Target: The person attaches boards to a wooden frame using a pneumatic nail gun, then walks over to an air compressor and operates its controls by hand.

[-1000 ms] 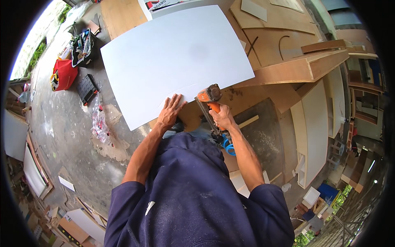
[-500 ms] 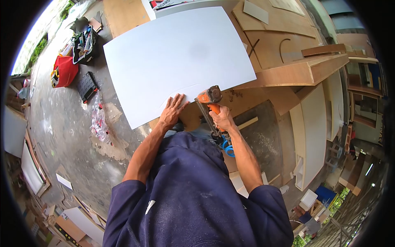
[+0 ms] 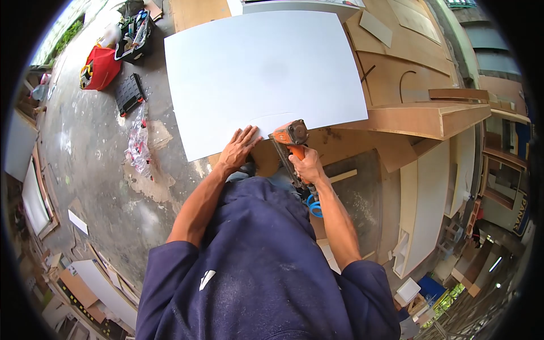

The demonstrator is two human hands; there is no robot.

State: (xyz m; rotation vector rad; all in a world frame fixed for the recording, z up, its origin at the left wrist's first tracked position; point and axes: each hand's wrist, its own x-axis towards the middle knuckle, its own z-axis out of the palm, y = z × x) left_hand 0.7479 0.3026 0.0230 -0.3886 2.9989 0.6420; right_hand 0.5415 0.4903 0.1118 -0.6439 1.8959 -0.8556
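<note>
A large white panel (image 3: 255, 68) lies flat in front of me, with a faint curved line near its close edge. My left hand (image 3: 240, 148) rests on that edge, palm down, fingers stretched out. Just to the right, my right hand (image 3: 307, 165) is wrapped round the grip of an orange nail gun (image 3: 292, 135). The tool's nose is at the panel's near edge; whether it touches, I cannot tell. A blue air hose (image 3: 314, 206) hangs coiled below the gun's handle.
To the left on the concrete floor are a black tool crate (image 3: 135, 51), a red bag (image 3: 103, 68), a black case (image 3: 130, 94) and clear plastic wrapping (image 3: 138, 144). Wooden boxwork (image 3: 422, 118) and a long white cabinet piece (image 3: 422, 198) stand on the right.
My view has turned slightly, so the panel and surroundings appear shifted and rotated. The left hand stays on the panel's edge, and the nail gun remains in the right hand beside it.
</note>
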